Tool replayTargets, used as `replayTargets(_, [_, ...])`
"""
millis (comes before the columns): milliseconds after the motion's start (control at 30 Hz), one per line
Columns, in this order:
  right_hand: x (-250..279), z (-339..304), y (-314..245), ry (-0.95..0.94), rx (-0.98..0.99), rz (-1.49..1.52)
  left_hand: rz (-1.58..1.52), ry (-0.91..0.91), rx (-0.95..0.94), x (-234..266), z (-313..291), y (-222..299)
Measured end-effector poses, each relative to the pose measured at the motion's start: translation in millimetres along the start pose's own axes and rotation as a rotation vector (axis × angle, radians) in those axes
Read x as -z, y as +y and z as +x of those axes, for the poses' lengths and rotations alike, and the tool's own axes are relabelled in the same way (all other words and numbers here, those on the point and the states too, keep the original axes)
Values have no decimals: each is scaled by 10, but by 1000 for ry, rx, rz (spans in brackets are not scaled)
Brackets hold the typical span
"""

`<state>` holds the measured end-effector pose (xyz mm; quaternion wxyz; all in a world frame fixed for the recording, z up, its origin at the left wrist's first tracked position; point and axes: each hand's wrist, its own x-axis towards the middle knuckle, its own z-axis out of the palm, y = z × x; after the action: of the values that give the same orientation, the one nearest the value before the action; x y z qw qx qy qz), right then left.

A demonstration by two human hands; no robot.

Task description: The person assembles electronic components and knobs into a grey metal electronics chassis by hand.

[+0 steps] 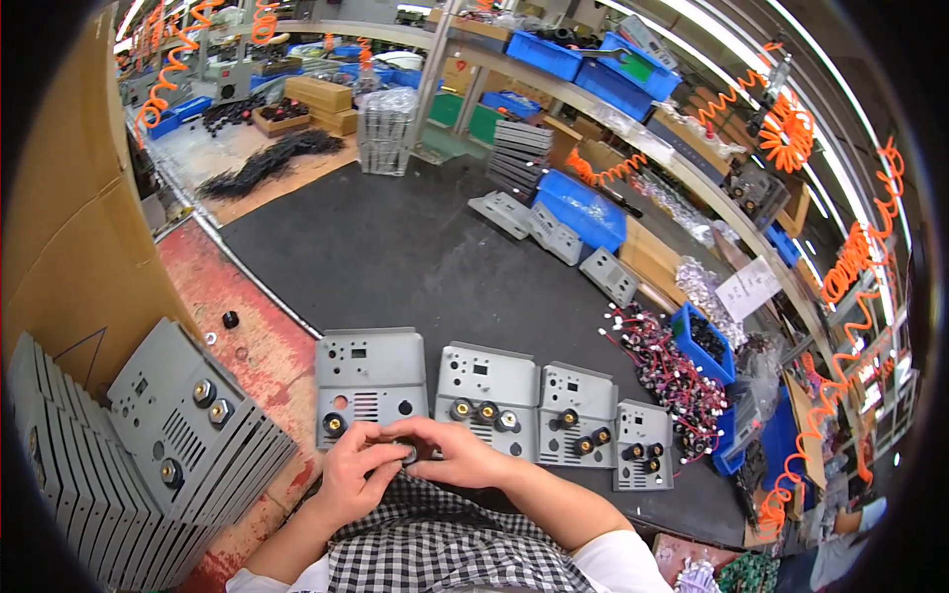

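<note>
My left hand (pixel 358 472) and my right hand (pixel 457 457) meet at the near edge of the black table, fingertips pinched together. Between them is a small dark round part (pixel 409 455), mostly covered by the fingers; its exact kind cannot be made out. Just beyond the hands lies a grey metal panel (pixel 371 372) with one black, brass-centred socket (pixel 334 425) at its lower left and an open round hole. To its right, a second panel (pixel 486 390), a third panel (pixel 576 400) and a smaller-looking panel (pixel 645 465) each carry three such sockets.
At the left stand stacked grey panels (pixel 188 435) beside a cardboard sheet (pixel 74 198). Wire bundles (pixel 672 390) and a blue bin (pixel 704 343) line the right side. More panels (pixel 608 276) lie farther back, near a blue box (pixel 583 212). Orange coiled hoses (pixel 788 133) hang at right.
</note>
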<state>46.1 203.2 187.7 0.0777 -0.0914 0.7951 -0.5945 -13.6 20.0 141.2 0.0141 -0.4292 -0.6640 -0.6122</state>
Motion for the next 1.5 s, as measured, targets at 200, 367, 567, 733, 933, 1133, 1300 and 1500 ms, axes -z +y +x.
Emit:
replayTargets(200, [-9, -149, 171, 145, -48, 561, -62, 59, -141, -150, 170, 21])
replayTargets(367, [-117, -94, 188, 410, -105, 532, -598, 148, 172, -369, 143, -80])
replayTargets(567, [-186, -12, 40, 702, 343, -605, -1256, 191, 529, -412, 34, -221])
replayTargets(733, [-410, -27, -402, 218, 648, -626, -943, 159, 605, -199, 64, 232])
replayTargets(933, [216, -22, 88, 346, 10, -454, -1547, 200, 635, -357, -120, -302])
replayTargets(1133, [-17, 35, -199, 225, 198, -552, -1499, 167, 679, -311, -115, -196])
replayTargets(1300, [-137, 12, -193, 208, 314, -765, -1521, 163, 737, -298, -311, -225])
replayTargets(1500, [-4, 49, 9, 307, 127, -601, -1637, 168, 880, -426, -745, -587])
